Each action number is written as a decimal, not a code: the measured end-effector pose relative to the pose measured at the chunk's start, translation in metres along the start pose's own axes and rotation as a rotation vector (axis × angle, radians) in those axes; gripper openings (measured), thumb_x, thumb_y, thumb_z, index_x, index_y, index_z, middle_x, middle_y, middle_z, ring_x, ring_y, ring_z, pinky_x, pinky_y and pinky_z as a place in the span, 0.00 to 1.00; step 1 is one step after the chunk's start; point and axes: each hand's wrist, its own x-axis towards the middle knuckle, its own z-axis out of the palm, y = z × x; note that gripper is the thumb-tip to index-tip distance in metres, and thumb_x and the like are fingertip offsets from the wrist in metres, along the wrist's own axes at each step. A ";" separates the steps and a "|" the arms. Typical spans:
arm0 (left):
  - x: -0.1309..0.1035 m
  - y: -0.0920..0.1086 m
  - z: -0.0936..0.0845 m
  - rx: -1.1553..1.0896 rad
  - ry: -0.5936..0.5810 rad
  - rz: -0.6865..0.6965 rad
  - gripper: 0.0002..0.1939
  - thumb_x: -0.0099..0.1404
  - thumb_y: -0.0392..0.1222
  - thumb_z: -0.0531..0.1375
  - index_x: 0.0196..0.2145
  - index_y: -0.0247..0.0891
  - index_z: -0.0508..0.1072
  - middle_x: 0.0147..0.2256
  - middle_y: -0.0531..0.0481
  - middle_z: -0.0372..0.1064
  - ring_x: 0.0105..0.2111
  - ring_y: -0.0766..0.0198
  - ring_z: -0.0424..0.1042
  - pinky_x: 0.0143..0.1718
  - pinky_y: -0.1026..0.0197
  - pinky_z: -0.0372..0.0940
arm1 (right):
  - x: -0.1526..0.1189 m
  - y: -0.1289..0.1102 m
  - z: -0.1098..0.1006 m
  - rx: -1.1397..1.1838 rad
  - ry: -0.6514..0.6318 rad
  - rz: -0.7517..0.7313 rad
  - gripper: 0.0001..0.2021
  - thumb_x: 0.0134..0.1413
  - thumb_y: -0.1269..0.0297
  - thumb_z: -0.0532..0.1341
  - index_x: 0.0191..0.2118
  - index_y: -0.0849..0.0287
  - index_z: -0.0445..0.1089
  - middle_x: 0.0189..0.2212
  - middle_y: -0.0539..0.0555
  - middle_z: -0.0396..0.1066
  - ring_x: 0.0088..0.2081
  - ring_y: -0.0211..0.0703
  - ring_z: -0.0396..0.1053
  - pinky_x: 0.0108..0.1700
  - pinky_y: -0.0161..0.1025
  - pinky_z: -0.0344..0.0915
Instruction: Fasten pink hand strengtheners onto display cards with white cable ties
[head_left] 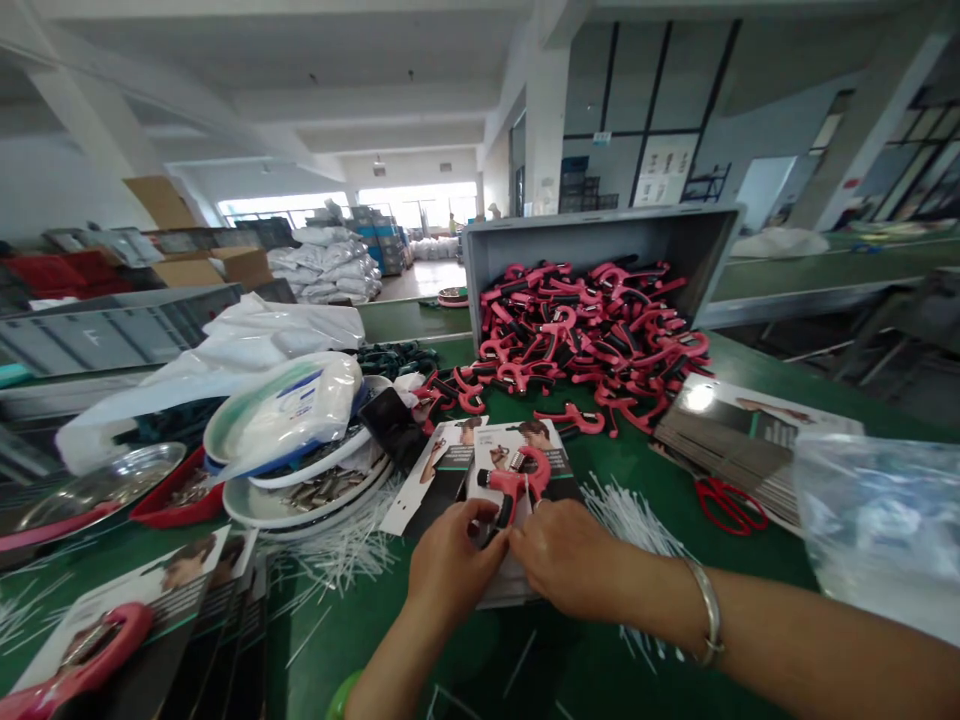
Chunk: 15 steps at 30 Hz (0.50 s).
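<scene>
The gray bin (675, 237) lies tipped on its side, its mouth facing the person, and a pink hand grip (517, 482) lies nearer than it, on a printed card (491, 445). The left hand (454, 550) pinches the grip's black handle between thumb and finger; the right hand (570, 555) is closed beside it, fingertips at the grip, though what they pinch is hidden. Good work here likely depends on the left hand keeping the grip flat and square while the right works with short, even effort, since a hard tug could skew the grip or crease the card.

More pink grips (592, 320) spill from the bin onto the green surface (337, 610). Nearer than the bin and to its right are red-handled scissors (731, 505), stacked cards (750, 425) and a clear bag (885, 520); left of it stand piled dishes (251, 505). Loose white ties (634, 515) lie in front of it. Far behind the bin's left side, white sacks (330, 262) are heaped before bright windows (420, 205).
</scene>
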 end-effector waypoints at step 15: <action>0.002 0.020 0.006 0.231 0.094 0.238 0.12 0.62 0.49 0.56 0.35 0.46 0.78 0.43 0.47 0.71 0.42 0.53 0.67 0.43 0.54 0.61 | -0.160 0.178 0.090 0.127 0.167 0.900 0.10 0.43 0.79 0.55 0.22 0.60 0.71 0.23 0.65 0.72 0.23 0.47 0.70 0.25 0.43 0.56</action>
